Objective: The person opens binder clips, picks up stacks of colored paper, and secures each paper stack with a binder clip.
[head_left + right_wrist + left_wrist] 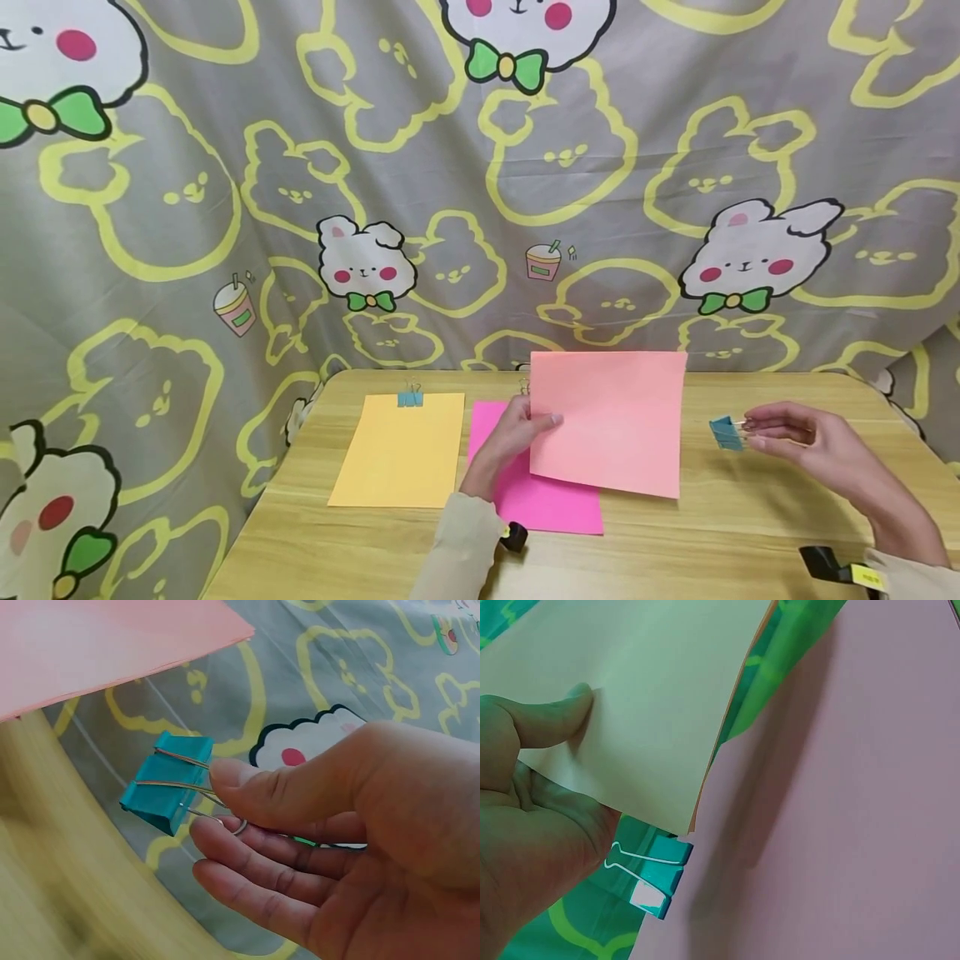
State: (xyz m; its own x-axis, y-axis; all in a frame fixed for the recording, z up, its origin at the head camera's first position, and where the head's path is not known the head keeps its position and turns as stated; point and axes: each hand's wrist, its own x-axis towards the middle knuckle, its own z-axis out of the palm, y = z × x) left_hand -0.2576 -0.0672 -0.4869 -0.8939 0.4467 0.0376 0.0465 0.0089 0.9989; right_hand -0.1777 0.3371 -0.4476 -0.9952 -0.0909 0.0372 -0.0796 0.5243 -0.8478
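Observation:
My left hand [513, 437] pinches a stack of light pink paper [611, 425] at its left edge, thumb on the near face. The stack is held up over the table. To the right, my right hand [817, 437] holds a teal binder clip [726, 433] by its wire handles, between thumb and fingers in the right wrist view. That clip is apart from the pink stack. Below the left hand lies magenta paper [551, 504], partly hidden by the pink stack. Another teal binder clip [660, 876] sits at its edge in the left wrist view.
Yellow paper [401, 454] lies at the left of the wooden table [300, 554], with a teal binder clip [410, 400] on its top edge. A grey curtain [420, 183] with cartoon prints hangs along the table's far edge and left side.

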